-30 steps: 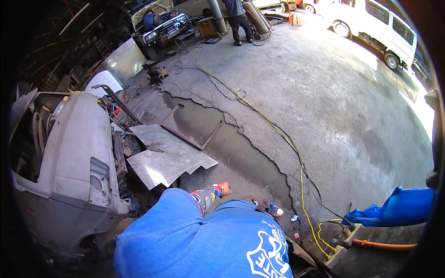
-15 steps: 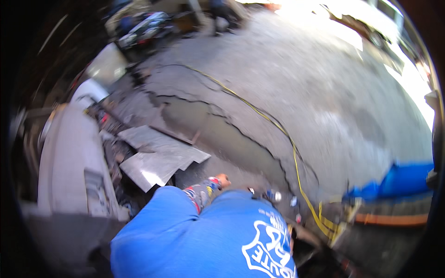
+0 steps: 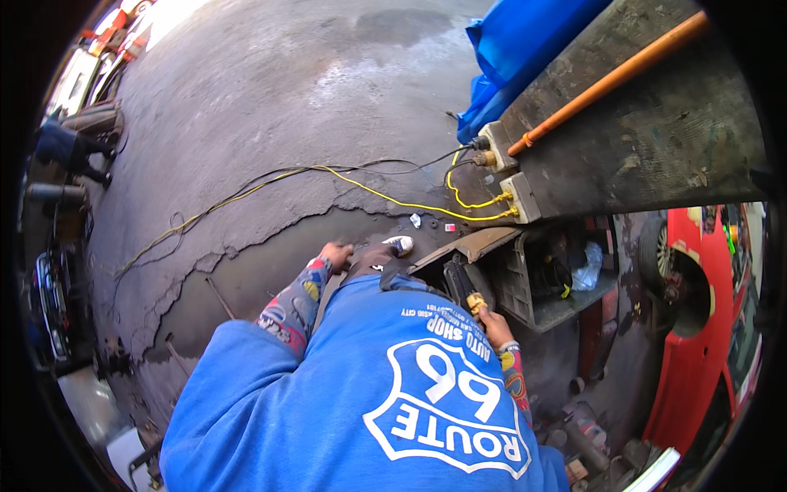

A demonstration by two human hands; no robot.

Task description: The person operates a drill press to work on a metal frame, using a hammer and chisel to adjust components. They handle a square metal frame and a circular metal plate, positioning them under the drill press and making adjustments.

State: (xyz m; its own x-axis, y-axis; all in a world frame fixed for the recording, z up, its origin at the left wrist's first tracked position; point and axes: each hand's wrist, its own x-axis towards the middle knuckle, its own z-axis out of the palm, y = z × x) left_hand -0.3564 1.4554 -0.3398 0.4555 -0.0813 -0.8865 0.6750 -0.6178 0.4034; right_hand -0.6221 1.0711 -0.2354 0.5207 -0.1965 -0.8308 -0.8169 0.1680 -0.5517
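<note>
Right hand point(image 3: 492, 321) grips a dark tool point(image 3: 459, 283); left hand point(image 3: 334, 252) rests on concrete floor point(image 3: 270, 123).

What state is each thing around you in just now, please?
concrete floor, cracked and uneven
right hand, closed round the dark tool
left hand, reaching forward and low, grip unclear
yellow cable, lying slack, its end at the lower socket box
blue tarp, bunched up
orange pipe, running straight into the upper socket box
</note>
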